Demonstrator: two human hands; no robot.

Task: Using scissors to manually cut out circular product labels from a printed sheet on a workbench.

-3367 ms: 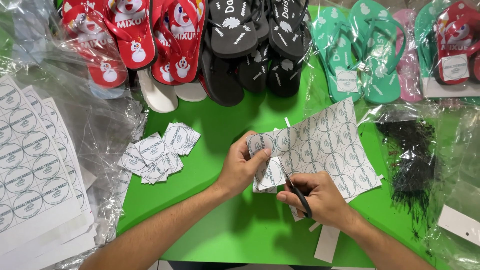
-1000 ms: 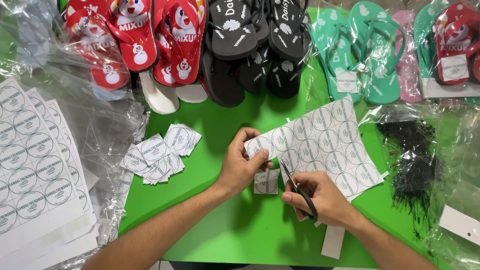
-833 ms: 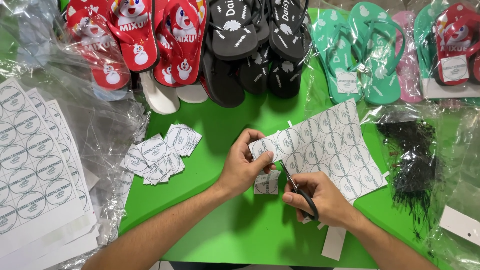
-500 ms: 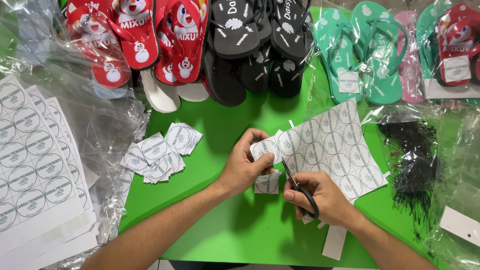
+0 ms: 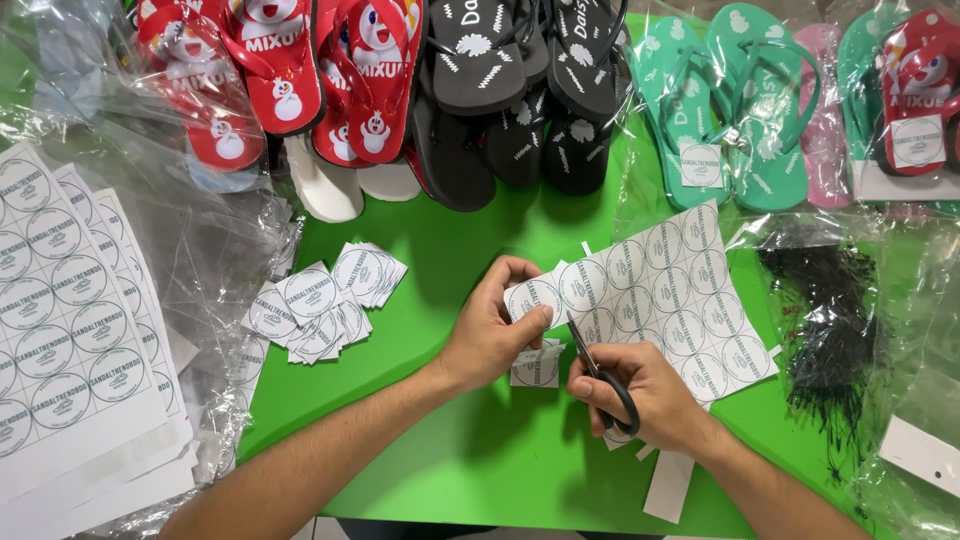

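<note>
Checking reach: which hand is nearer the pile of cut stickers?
Left. The left hand pinches the sticker sheet just right of the pile of cut stickers; the right hand, holding scissors, sits farther right.

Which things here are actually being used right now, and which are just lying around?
In use: left hand gripping the sticker sheet; right hand working the scissors; cut squares.

Lying about: red sandals, black sandals, teal sandals, spare sheets, black ties.

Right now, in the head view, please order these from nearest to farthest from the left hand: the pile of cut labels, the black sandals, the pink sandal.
1. Pile of cut labels, to the left of the left hand.
2. Black sandals, above it.
3. Pink sandal, far upper right.
</note>
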